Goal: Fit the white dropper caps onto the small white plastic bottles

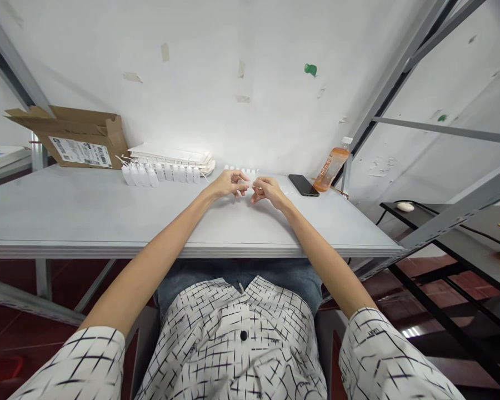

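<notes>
Over the middle of the table, my left hand [228,184] has its fingers curled round a small white bottle [244,183], partly hidden by the fingers. My right hand [269,190] pinches at the bottle's right end, close to the left fingertips; what lies between its fingers is too small to make out. Behind both hands stands a row of small white bottles [238,169]. Further left, several more small white bottles [166,173] stand in a line, and thin tips or tubes stick up from the leftmost ones.
An open cardboard box [81,139] stands at the back left, beside a stack of white papers [170,152]. At the right lie a black phone [304,185] and a leaning bottle of orange drink [332,165]. Metal shelf posts [383,83] frame the grey table [87,214].
</notes>
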{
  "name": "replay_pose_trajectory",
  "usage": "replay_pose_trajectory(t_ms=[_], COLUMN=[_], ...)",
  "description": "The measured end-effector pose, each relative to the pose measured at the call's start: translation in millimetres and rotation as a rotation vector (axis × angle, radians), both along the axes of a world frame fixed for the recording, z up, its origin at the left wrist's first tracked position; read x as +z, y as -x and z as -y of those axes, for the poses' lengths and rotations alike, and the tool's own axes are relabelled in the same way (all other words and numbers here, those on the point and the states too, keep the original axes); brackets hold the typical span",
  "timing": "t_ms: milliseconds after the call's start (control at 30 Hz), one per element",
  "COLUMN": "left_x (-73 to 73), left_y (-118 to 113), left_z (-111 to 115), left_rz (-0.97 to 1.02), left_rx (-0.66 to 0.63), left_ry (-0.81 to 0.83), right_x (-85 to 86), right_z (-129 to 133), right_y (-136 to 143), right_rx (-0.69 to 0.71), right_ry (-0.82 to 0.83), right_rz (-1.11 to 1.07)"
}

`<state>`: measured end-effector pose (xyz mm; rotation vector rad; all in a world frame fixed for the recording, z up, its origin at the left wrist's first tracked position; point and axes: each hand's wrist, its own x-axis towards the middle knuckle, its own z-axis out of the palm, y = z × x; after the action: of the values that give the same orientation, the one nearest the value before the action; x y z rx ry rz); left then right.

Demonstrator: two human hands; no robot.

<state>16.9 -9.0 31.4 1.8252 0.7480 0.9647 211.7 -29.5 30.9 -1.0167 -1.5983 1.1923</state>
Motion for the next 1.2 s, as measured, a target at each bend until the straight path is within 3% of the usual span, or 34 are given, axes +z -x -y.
replay_pose_trajectory(t_ms=[367,533,600,667,833,1200], left_x=[-2.1,-7.0,-7.9,-8.3,-8.6,-8.1], left_y=[-1.9,-0.3,0.6,0.9,0.1,-0.8], left_z=[-7.1,-12.8,-13.4,-13.4,-12.3,-12.0], left_rz=[-0.196,-0.221,-0.221,-0.212,-0.188,-0.213], left_rx=[0.117,0.220,0.223,0.225,0.229,0.224], left_ry=[-0.008,0.039,0.038,0.043,0.044,0.032], right_x=[6.1,11.4,13.1,13.2,10.4,15.5], right_z=[-4.9,-14.3,-17.8,-21.2,-25.0,-14.4], right_y=[-3.6,-26.6,-38.6,-49.1,-59.9,-54.1], right_rx=[-0.101,-0.522,-0.705,-0.794,-0.793,-0.656], right_ry=[-0.070,-0.368,-0.392,-0.340,-0.203,-0.156], right_rz=[0.163,0.532,0.690,0.796,0.917,1.066])
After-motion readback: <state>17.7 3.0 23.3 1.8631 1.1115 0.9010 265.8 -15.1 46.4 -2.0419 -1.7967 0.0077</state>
